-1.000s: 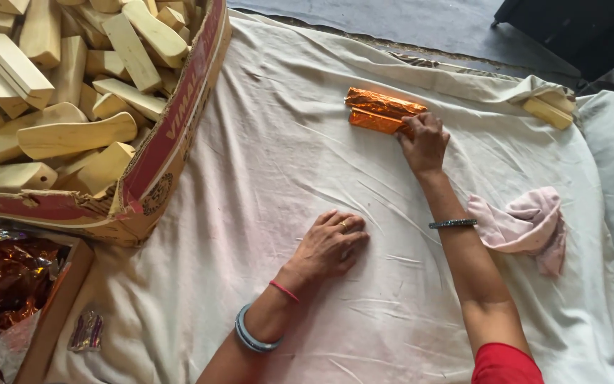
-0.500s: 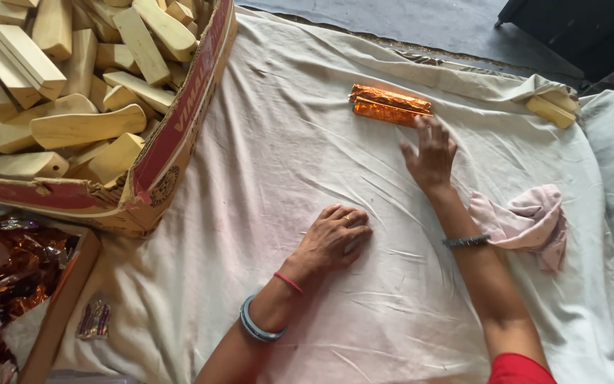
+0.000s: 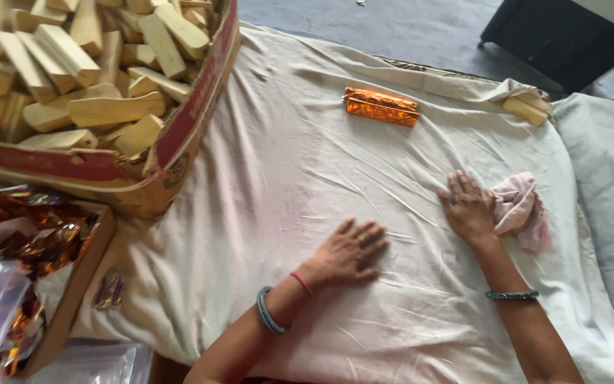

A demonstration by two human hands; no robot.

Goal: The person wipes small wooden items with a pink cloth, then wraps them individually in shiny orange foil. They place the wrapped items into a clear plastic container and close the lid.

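Both hands lie flat, grip fully open and empty, on the cream cloth: left hand mid-cloth, right hand touching a pink rag; the foil-wrapped bar lies well beyond, near a box of wooden blocks.

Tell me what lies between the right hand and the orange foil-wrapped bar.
Nothing but bare, creased cream cloth, as the head view shows. The right hand rests flat beside a pink rag; the foil-wrapped bar lies apart, farther up.

orange foil-wrapped bar — mid-cloth | red-printed cardboard box — upper left
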